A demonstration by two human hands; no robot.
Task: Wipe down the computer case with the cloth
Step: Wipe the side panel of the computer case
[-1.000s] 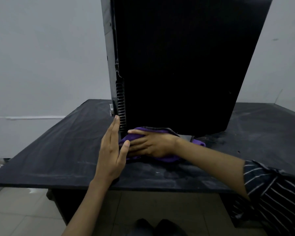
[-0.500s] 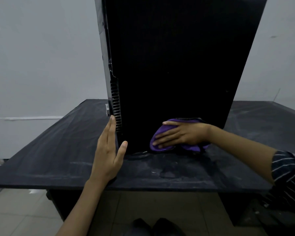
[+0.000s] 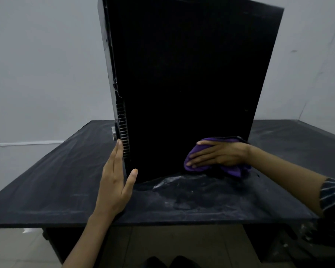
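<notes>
Head cam view: the computer case is a tall black tower standing upright on the black table, near the middle, with its big side panel facing the camera. My guess is it's fairly heavy and rigid, steel panels, so it won't flex, but standing tall like that it could tip or skate on the dusty tabletop if you push hard low down. The smooth side panel looks slick, nothing to grab there. Best place to brace it is the front-left corner edge, next to the vent grille, and that's where the left hand is: fingers straight and together along that edge, thumb spread out onto the side panel, just steadying, not gripping.

The cloth is purple, soft and floppy, bunched up, easy to squash flat against a surface. The right hand lies on it with fingers stretched out fairly flat, pressing it against the lower right part of the panel, right down by the table. It's pressing rather than pinching.

Table surface has whitish dust smears in front of the case. Plain wall behind.
</notes>
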